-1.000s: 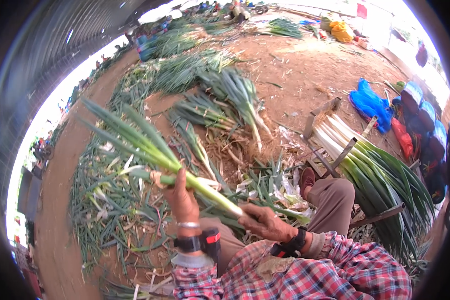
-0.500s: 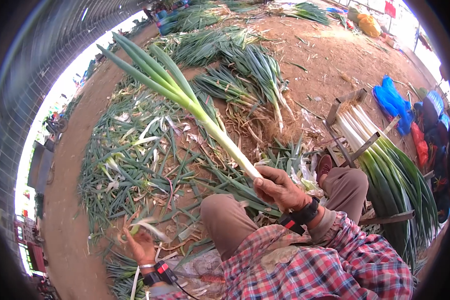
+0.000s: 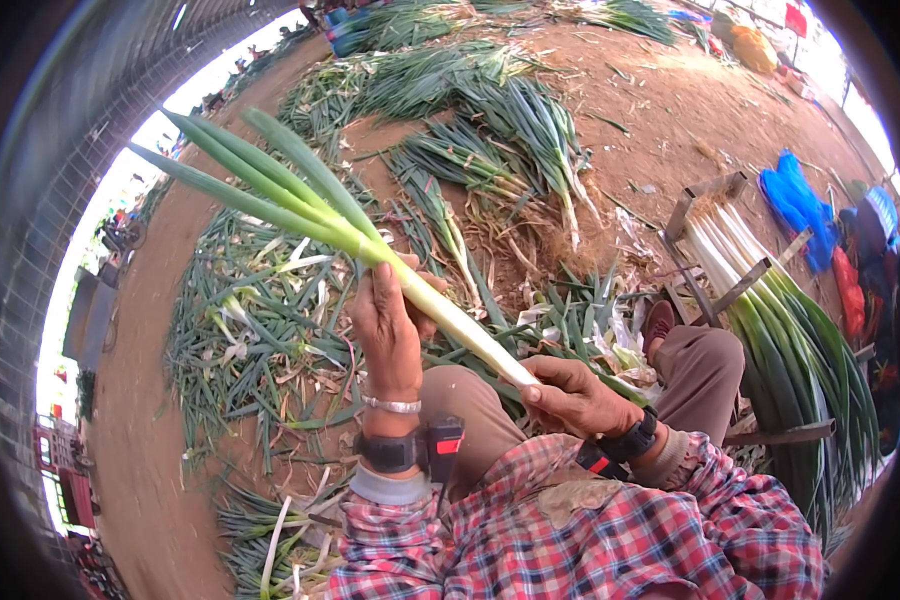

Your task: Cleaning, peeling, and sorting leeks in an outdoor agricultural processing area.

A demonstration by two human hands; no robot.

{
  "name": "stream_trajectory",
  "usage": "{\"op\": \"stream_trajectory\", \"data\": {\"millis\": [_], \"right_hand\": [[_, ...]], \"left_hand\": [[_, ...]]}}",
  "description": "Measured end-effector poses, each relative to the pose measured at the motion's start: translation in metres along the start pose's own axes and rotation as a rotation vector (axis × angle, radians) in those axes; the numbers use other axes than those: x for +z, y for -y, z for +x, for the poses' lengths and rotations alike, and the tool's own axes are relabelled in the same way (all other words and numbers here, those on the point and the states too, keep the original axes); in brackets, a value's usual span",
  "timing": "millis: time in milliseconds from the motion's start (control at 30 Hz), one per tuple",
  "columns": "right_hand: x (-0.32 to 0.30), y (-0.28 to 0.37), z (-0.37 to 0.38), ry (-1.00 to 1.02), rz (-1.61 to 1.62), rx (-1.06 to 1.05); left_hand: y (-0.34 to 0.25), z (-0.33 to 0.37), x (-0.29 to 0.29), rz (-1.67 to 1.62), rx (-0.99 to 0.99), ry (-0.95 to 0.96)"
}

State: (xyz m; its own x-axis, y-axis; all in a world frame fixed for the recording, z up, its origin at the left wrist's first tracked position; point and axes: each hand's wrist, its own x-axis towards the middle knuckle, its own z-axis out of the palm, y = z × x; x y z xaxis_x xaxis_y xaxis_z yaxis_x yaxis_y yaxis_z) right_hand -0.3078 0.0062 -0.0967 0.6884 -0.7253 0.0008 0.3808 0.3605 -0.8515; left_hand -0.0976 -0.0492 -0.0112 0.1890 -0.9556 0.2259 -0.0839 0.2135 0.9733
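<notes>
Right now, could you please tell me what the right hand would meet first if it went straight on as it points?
Beyond the green onion it holds, the right hand would probably meet the left hand first, though depth is unclear.

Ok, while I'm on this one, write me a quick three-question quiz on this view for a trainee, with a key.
1. True or false: the left hand and right hand both hold the same green onion.
2. What supports the bundle of green onions on the right side of the picture?
3. Fill in: the leaves of the held green onion fan toward the picture's upper ____.

Key:
1. True.
2. An open frame with bars.
3. Left.
</notes>
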Motion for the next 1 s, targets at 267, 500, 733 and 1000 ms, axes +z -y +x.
{"op": "stream_trajectory", "data": {"millis": [267, 500, 733, 1000], "right_hand": [[-0.007, 0.013, -0.012, 0.025, -0.003, 0.076], [-0.018, 0.013, -0.015, 0.011, -0.107, -0.026], [-0.020, 0.007, -0.022, 0.005, -0.063, -0.034], [-0.012, 0.021, -0.021, -0.071, -0.166, -0.087]], "left_hand": [[-0.005, -0.012, 0.018, -0.210, 0.115, 0.101], [-0.028, -0.015, 0.022, -0.162, 0.018, 0.122], [-0.030, -0.015, 0.025, 0.028, 0.094, 0.215], [-0.039, -0.016, 0.026, -0.092, 0.012, 0.201]]}}
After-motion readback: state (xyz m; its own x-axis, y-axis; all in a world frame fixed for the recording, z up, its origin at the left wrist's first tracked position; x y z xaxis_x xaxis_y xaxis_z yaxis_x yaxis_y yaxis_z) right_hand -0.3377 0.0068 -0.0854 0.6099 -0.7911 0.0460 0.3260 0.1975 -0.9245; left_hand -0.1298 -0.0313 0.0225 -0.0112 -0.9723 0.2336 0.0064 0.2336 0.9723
